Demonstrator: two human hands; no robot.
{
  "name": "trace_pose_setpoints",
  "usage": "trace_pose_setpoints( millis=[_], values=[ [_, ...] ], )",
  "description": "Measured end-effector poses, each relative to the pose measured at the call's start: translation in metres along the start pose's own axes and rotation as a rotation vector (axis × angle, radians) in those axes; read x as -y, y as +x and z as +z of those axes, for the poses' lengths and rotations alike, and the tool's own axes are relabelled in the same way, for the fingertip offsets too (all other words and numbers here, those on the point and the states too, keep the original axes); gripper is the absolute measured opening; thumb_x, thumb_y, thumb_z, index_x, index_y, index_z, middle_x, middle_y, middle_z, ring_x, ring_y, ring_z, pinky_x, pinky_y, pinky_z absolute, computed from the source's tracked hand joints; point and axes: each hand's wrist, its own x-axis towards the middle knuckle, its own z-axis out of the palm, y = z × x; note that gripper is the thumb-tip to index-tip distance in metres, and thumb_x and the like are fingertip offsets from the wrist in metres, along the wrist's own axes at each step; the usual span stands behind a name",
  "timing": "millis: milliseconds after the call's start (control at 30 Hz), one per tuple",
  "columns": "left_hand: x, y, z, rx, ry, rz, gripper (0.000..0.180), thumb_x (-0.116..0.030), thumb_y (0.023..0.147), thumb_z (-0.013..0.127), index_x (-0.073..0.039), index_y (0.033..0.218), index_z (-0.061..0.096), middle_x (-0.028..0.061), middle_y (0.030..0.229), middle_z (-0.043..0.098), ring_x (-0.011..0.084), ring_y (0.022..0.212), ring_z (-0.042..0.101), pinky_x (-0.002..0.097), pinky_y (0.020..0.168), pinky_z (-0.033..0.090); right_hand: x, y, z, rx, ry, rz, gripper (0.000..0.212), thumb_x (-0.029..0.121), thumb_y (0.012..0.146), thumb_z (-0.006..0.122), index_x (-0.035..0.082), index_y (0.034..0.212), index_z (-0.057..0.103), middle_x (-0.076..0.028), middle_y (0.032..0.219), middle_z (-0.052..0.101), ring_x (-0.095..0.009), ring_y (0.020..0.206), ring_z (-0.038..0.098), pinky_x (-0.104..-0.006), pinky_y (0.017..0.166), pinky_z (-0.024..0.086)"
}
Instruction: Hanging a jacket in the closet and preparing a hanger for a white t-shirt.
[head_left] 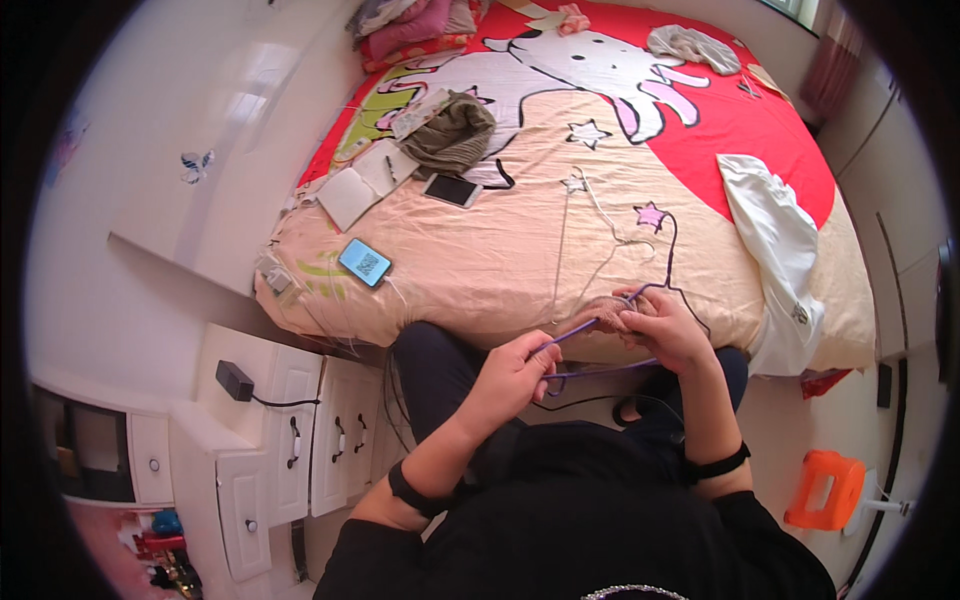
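While the left hand (512,378) closes thumb and fingers on one end of a thin, smooth purple hanger (610,371) above the lap, the right hand (668,328) grips its other side with bent fingers, beside a crumpled, rough-looking pinkish-brown piece (606,314). Hand and piece hide part of the frame. A dark, curved hook (673,235) reaches from there over the wrinkled peach-and-red sheet (480,290). Just beyond lies a slender pale hanger (622,241); to the right, a long white cloth (765,250) falls in soft folds. Leftward are a lit phone (366,262), a dark-screened phone (452,190), an open notebook (348,198) and a ribbed olive garment (450,135). Farthest sits piled bedding (420,35).
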Motion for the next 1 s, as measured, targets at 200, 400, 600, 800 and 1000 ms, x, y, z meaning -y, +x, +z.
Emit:
trace_pose_setpoints(
  millis=[200,400,600,800,1000],
  values=[
    [-0.006,0.012,0.029,-0.150,0.272,0.337,0.018,-0.015,0.096,0.052,0.001,0.091,0.056,0.0013,0.072,0.053,0.0048,0.050,0.049,0.0195,0.044,0.039,0.013,-0.004,-0.012,-0.060,0.003,0.004,0.028,0.014,0.087,0.063,0.002,0.110,0.055,-0.004,0.082,0.060,-0.010,0.067,0.058,-0.0227,0.055,0.048],
    [-0.018,0.022,0.041,-0.224,0.426,0.416,0.018,-0.011,0.094,0.054,0.003,0.083,0.058,0.0041,0.065,0.051,0.0070,0.050,0.050,0.0219,0.046,0.037,0.025,-0.015,-0.011,-0.373,-0.710,-0.398,0.009,0.010,0.086,0.062,0.002,0.089,0.060,0.001,0.069,0.055,-0.003,0.051,0.048,-0.0181,0.046,0.036],
    [-0.020,0.030,0.054,-0.280,0.673,0.674,0.013,-0.010,0.092,0.055,0.001,0.085,0.055,0.0139,0.071,0.052,0.0253,0.055,0.052,0.0326,0.052,0.042,0.035,-0.023,-0.012,-0.559,-0.718,-0.792,0.011,0.014,0.081,0.065,0.003,0.082,0.064,-0.006,0.073,0.056,-0.017,0.059,0.056,-0.0294,0.056,0.044],
    [-0.014,0.039,0.056,-0.231,0.680,0.596,0.012,-0.011,0.093,0.055,0.002,0.091,0.054,0.0109,0.077,0.052,0.0193,0.053,0.051,0.0303,0.050,0.040,0.046,-0.021,-0.007,-0.670,-1.176,-0.791,0.007,0.014,0.082,0.063,0.006,0.082,0.061,-0.011,0.077,0.059,-0.032,0.068,0.060,-0.0402,0.059,0.048],
    [-0.015,0.041,0.041,0.011,-0.042,0.063,0.027,-0.024,0.099,0.047,0.002,0.106,0.053,0.0035,0.076,0.053,0.0098,0.064,0.053,0.0222,0.056,0.044,0.063,-0.013,-0.037,-0.687,-0.631,-0.723,0.008,0.007,0.080,0.068,0.001,0.080,0.064,-0.012,0.086,0.065,-0.018,0.072,0.064,-0.0284,0.063,0.049]
  ],
)
